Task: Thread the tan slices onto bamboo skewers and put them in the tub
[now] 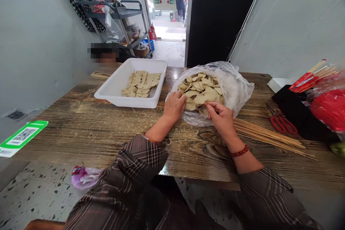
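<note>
Although several flat tan pieces already lie on sticks, most of what shows here is loose: a heap of slices fills the mouth of a clear plastic bag on the desk, directly under both hands. At the near side of the heap, the right hand has its thumb and index fingertips pressed together, pinching the near edge of a broad top slice; whether a stick is also held there is too small to make out. The left hand lies over the bag's left edge with its fingers curled down against the slices, and I cannot tell whether they grip anything. Just beyond that hand, to the left, a white tray contains the pierced pieces, spread overlapping with thin sticks running through some of them, and plenty of its floor is uncovered. To the right of the bag, a fan of bare sticks lies on the desk, carrying nothing. Judging by the full bag, these bare sticks and the modest layer in the tray, the work seems in its earlier part, with far more unpierced than pierced. Farther right are red-handled scissors and a black holder, apart from the hands.
</note>
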